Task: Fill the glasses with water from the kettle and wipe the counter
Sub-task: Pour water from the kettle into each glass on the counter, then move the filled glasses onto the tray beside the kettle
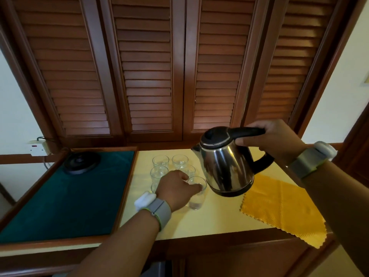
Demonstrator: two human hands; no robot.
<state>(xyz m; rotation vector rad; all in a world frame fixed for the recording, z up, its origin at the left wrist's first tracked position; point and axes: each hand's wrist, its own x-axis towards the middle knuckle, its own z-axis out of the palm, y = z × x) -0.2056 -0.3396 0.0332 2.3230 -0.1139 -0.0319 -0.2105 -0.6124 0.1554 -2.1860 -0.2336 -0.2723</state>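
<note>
My right hand [273, 140] is clenched round the black handle of the kettle [225, 166]. The kettle looks lifted off the surface [209, 220], lid down, tipped a little, spout pointing away from this hand toward my left. My left hand [175, 186] grips a glass [196, 196] near its rim, thumb across the front, fingers curled round. That glass seems to stand on the surface, right beside the kettle's bottom edge. Can't tell if there's water in it.

Past my left-hand knuckles are four more glasses in two pairs: [160, 160], [180, 159], [158, 172], [187, 169]. Another one is mostly hidden behind the left hand, and only its edge shows.

A yellow cloth [279, 206] lies flat under my right forearm, one corner hanging over the near edge. Out beyond my left hand's outer side sits a green tray [69, 196], with the kettle base [81, 162] at its far corner. There are grey bands on both wrists, and brown shutters [147, 66] behind everything.
</note>
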